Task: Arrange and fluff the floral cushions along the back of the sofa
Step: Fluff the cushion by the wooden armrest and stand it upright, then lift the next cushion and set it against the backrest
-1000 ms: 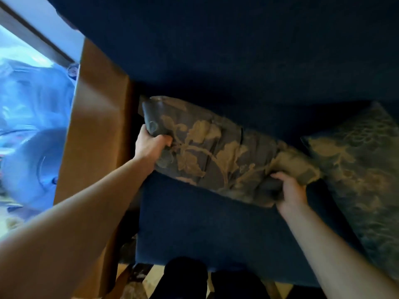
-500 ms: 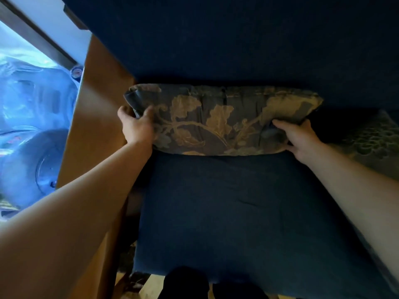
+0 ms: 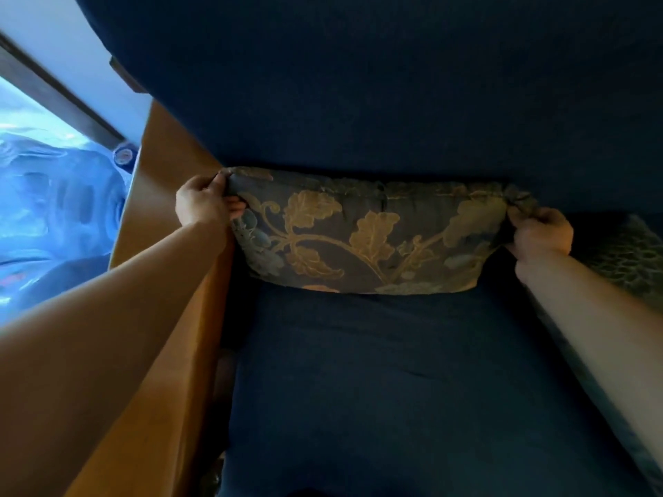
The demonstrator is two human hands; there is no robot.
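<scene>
A grey floral cushion (image 3: 369, 234) with gold leaf patterns stands upright against the dark blue sofa back (image 3: 376, 102), its lower edge on the blue seat (image 3: 394, 389). My left hand (image 3: 204, 202) pinches the cushion's upper left corner. My right hand (image 3: 541, 233) pinches its upper right corner. A second floral cushion (image 3: 631, 260) lies at the right edge, partly hidden behind my right forearm.
A wooden armrest (image 3: 168, 281) runs along the sofa's left side, right beside the cushion. Beyond it on the left are a bright window and blue plastic-wrapped objects (image 3: 53, 195). The sofa seat in front of the cushion is bare fabric.
The cushion went from tilted on the seat to upright against the sofa back. Both hands shifted from its sides up to its top corners.
</scene>
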